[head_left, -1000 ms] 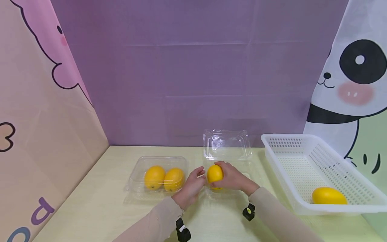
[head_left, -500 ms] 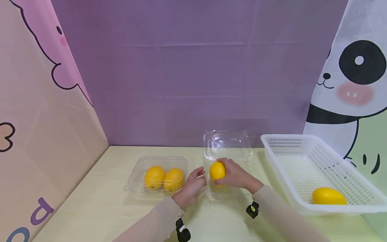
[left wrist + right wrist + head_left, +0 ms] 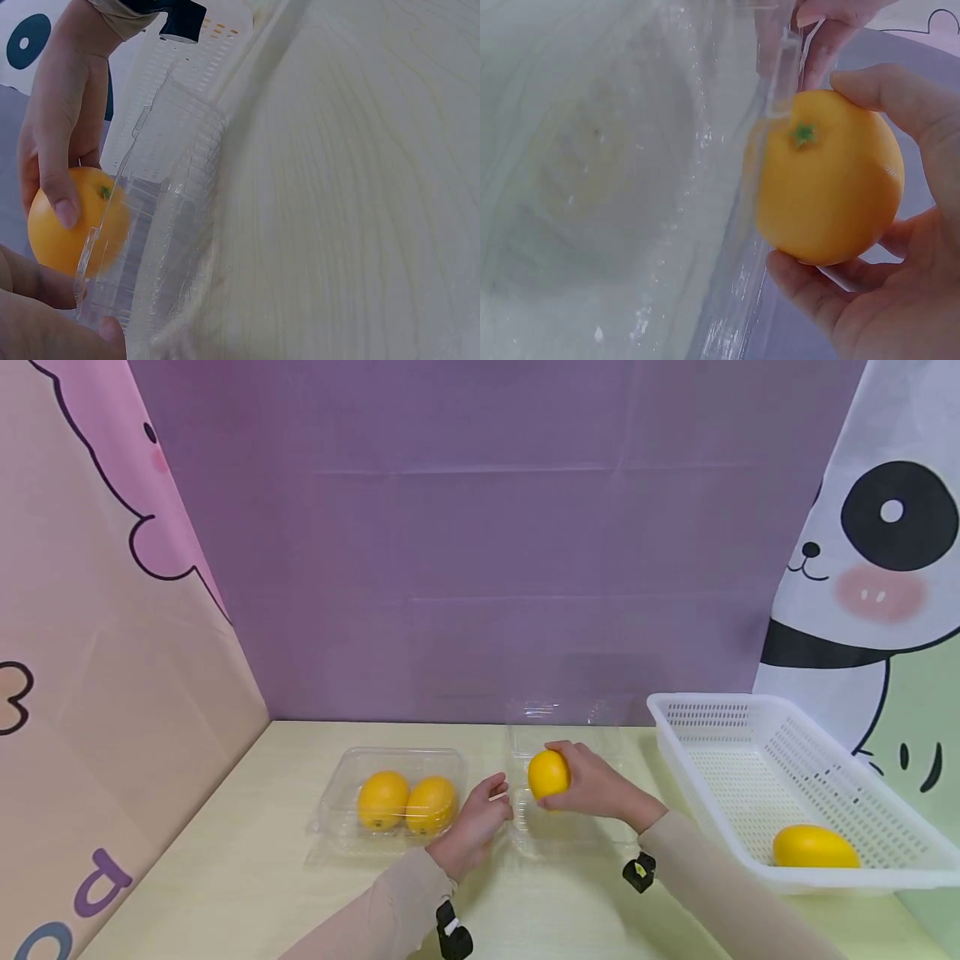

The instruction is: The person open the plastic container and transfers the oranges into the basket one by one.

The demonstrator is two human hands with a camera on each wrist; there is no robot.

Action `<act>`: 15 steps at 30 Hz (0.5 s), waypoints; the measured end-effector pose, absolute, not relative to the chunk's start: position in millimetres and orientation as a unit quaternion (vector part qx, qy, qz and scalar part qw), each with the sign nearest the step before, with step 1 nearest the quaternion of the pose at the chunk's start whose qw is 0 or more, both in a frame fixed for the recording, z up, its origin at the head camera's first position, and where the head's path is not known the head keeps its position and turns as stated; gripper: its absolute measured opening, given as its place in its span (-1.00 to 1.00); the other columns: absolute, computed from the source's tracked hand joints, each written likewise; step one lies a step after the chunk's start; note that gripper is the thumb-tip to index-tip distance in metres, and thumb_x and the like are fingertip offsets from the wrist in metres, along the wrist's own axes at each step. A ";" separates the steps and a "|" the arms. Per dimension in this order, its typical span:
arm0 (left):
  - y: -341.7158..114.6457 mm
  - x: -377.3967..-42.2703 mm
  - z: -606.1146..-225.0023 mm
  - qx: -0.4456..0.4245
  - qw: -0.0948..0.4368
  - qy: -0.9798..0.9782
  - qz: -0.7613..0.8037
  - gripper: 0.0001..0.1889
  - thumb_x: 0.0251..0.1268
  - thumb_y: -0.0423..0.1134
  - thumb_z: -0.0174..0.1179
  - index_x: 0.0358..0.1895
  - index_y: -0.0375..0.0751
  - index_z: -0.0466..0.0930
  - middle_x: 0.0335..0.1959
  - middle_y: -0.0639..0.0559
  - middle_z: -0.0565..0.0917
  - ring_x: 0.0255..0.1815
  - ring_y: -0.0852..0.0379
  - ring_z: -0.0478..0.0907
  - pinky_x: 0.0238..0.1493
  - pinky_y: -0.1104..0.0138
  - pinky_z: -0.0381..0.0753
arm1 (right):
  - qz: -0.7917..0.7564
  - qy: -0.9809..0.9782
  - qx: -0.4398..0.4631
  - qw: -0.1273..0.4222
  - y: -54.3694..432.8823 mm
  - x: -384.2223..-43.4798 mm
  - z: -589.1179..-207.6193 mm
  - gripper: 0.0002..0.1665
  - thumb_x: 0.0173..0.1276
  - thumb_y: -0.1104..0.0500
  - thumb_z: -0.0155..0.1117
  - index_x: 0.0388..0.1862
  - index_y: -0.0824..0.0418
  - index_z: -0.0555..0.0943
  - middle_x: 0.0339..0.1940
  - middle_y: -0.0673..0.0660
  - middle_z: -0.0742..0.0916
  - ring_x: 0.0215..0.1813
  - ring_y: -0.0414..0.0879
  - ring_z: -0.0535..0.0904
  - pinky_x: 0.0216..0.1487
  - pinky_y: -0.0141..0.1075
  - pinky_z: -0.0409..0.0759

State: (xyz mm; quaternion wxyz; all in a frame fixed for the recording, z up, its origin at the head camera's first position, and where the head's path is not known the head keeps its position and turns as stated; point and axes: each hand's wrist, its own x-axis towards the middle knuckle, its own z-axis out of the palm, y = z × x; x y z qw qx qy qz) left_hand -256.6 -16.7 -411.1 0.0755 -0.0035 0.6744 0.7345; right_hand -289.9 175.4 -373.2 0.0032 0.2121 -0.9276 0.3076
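My right hand (image 3: 596,787) grips a yellow oval fruit (image 3: 548,774) between thumb and fingers, over the open clear plastic clamshell box (image 3: 558,843). A small green star-shaped stem end (image 3: 804,135) shows on this fruit in the right wrist view. At the box's left side is my left hand (image 3: 478,822); the left wrist view shows its thumb (image 3: 112,330) and fingers pinching the box wall. The clear lid (image 3: 570,714) leans back behind the box. Farther left, a covered clear clamshell box (image 3: 390,756) holds two similar yellow fruits (image 3: 383,800).
On the right stands a white perforated plastic basket (image 3: 750,760) with one yellow fruit (image 3: 815,846) at its near end. A purple backdrop (image 3: 450,543) rises behind the pale wooden table (image 3: 255,877). Printed cloths hang at both sides.
My right hand has moved up and to the right with the fruit, away from the left fingers. The open box's lid has tipped farther back. My left hand stays in place.
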 end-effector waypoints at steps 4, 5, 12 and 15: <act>-17.1 -256.3 -411.1 0.000 0.076 0.675 0.734 -0.26 0.12 -0.64 -0.02 0.48 -0.55 0.09 0.35 -0.39 0.25 0.40 -0.33 0.25 0.40 -0.01 0.32 | 0.299 -0.931 0.209 0.005 178.3 -290.3 -371.0 0.00 0.03 -0.02 0.56 0.38 0.36 0.37 0.07 0.27 0.57 -0.08 0.04 0.54 -0.05 -0.07 0.62; -17.3 -256.3 -411.3 0.001 0.076 0.676 0.733 -0.26 0.12 -0.64 -0.02 0.47 -0.55 0.08 0.35 -0.39 0.25 0.40 -0.34 0.24 0.40 -0.01 0.32 | 0.296 -0.932 0.211 0.007 179.0 -290.5 -370.3 0.00 0.02 -0.02 0.57 0.38 0.37 0.38 0.07 0.27 0.57 -0.08 0.05 0.54 -0.05 -0.07 0.62; -17.3 -256.2 -411.6 -0.004 0.075 0.678 0.731 -0.27 0.13 -0.65 -0.02 0.47 -0.54 0.10 0.35 -0.37 0.27 0.41 -0.33 0.24 0.41 -0.02 0.30 | 0.295 -0.931 0.213 0.013 185.6 -291.0 -363.2 0.01 0.02 0.00 0.58 0.38 0.38 0.37 0.05 0.28 0.57 -0.09 0.04 0.53 -0.07 -0.10 0.61; -17.6 -255.8 -411.1 0.001 0.074 0.675 0.734 -0.27 0.14 -0.65 -0.02 0.47 -0.55 0.09 0.34 -0.37 0.26 0.42 -0.34 0.23 0.42 -0.02 0.28 | 0.296 -0.931 0.212 0.017 190.1 -292.4 -360.7 0.01 0.03 -0.01 0.58 0.39 0.37 0.36 0.07 0.29 0.56 -0.08 0.05 0.53 -0.07 -0.09 0.61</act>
